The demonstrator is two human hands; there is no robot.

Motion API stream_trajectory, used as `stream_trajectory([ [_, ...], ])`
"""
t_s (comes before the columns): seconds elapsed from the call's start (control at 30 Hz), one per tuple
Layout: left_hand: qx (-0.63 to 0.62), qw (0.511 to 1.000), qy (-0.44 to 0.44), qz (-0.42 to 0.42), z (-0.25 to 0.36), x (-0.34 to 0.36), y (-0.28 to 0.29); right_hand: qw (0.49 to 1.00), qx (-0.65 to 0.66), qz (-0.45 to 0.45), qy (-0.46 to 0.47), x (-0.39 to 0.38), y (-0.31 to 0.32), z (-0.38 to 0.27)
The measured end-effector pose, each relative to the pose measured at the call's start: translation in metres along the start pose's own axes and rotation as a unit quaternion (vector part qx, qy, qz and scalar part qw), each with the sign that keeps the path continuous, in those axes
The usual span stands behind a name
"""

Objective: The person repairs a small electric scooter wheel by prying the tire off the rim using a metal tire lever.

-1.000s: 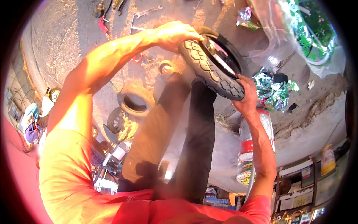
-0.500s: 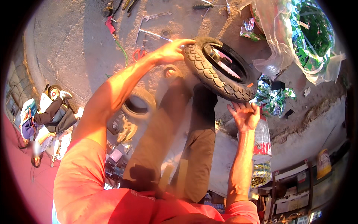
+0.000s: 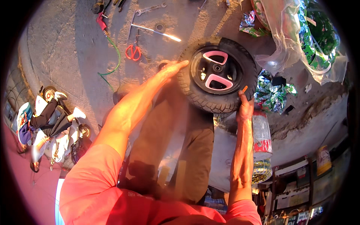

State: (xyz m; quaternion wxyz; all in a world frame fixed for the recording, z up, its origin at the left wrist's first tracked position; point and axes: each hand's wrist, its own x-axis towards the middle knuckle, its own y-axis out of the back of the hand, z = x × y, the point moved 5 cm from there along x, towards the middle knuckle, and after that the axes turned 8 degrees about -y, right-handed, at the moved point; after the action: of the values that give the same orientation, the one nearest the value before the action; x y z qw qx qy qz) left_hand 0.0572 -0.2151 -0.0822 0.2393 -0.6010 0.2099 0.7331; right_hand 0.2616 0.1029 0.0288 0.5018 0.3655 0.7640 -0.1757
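Both my hands are on a black knobby tire mounted on a black wheel with pink inserts, its face turned up toward me above my legs. My left hand grips the tire's left side, some fingers hidden by it. My right hand grips its lower right edge, thumb over the sidewall beside a small orange mark. Beyond the wheel lie red-handled scissors, a long metal bar, an open-end wrench and a red air gun on a green hose.
A person is with a scooter at left. A clear plastic bag of green material and crumpled foil packaging lie at right, above a red-and-white cylindrical container. A cluttered rack stands at lower right.
The wheel has turned from tilted, tread toward me, to face up. My right hand was open beneath it half a second ago and now grips it. My left forearm reaches straighter.
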Motion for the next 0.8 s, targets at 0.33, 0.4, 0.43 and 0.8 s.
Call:
stream_trajectory([
  [0.33, -0.396, 0.908, -0.079, 0.112, -0.057, 0.013, -0.013, 0.971, -0.208, -0.101, 0.068, 0.122, -0.088, -0.120],
  [0.4, -0.403, 0.897, -0.077, 0.164, -0.022, -0.008, -0.029, 0.951, -0.280, -0.104, 0.083, 0.157, -0.106, -0.136],
  [0.43, -0.438, 0.888, -0.087, 0.108, -0.024, 0.001, -0.035, 0.933, -0.326, -0.104, 0.108, 0.188, -0.108, -0.139],
  [0.8, -0.546, 0.829, -0.052, -0.104, -0.034, 0.006, -0.111, 0.990, -0.069, -0.070, 0.102, 0.234, -0.101, -0.150],
])
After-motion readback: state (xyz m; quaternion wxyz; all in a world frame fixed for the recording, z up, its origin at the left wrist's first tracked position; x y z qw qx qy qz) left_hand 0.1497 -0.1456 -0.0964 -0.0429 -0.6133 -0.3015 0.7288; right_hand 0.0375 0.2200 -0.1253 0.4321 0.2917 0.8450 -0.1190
